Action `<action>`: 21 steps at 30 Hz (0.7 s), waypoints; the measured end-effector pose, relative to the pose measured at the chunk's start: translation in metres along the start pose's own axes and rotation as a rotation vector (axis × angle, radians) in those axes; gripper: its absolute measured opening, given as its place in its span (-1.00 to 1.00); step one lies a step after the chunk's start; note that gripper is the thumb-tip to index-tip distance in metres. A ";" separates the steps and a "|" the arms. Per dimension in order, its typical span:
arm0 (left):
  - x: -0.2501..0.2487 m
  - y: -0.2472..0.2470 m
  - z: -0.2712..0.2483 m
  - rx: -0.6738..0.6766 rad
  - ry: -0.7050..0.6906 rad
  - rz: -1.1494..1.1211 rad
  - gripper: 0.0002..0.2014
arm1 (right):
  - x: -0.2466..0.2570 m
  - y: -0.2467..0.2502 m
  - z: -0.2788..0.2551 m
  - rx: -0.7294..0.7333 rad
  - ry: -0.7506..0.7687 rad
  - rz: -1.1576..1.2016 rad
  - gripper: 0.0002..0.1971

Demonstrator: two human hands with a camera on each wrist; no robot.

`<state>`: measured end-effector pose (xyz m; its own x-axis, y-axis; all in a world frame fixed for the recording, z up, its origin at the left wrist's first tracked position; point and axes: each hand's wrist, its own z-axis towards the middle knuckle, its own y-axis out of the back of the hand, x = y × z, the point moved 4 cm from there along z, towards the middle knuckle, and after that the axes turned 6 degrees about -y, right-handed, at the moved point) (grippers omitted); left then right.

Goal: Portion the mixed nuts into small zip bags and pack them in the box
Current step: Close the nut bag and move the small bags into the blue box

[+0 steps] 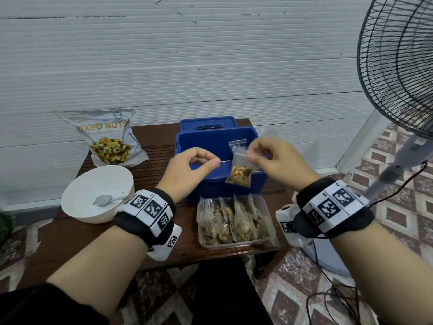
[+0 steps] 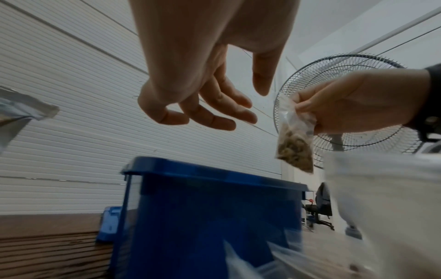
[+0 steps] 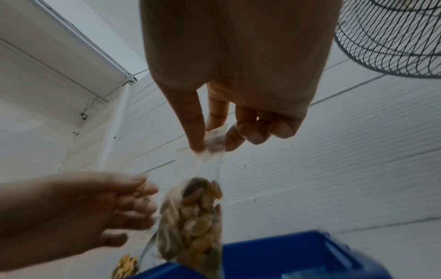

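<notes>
My right hand (image 1: 254,154) pinches the top edge of a small clear zip bag of nuts (image 1: 240,171), which hangs over the open blue box (image 1: 201,139). In the right wrist view thumb and forefinger pinch the bag (image 3: 190,217) at its top. My left hand (image 1: 206,160) hovers just left of the bag with loosely curled fingers (image 2: 214,105) and holds nothing. Another small zip bag (image 1: 237,143) leans inside the box. A clear tray (image 1: 269,231) in front of the box holds several filled zip bags (image 1: 230,221).
A white bowl (image 1: 77,202) with a spoon (image 1: 106,199) sits at the left of the wooden table (image 1: 70,233). The mixed nuts pouch (image 1: 107,137) leans against the wall behind it. The blue lid (image 1: 207,122) stands behind the box. A standing fan (image 1: 398,66) is at the right.
</notes>
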<state>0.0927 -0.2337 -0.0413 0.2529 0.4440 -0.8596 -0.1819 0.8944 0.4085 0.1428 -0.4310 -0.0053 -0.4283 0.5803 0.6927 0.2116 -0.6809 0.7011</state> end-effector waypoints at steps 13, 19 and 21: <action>0.063 0.049 0.032 -0.234 0.173 0.114 -0.98 | 0.003 0.065 0.074 -0.108 -0.068 -0.129 -0.95; 0.087 0.046 0.042 -0.170 0.217 0.244 -0.71 | -0.012 0.064 0.089 -0.016 -0.119 -0.170 -0.95; 0.092 0.044 0.044 -0.160 0.235 0.239 -0.67 | -0.017 0.061 0.091 0.054 -0.129 -0.180 -0.96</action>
<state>0.1493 -0.1512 -0.0885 -0.0369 0.5983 -0.8004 -0.3608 0.7390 0.5690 0.2432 -0.4417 0.0406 -0.3483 0.7451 0.5689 0.1896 -0.5383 0.8211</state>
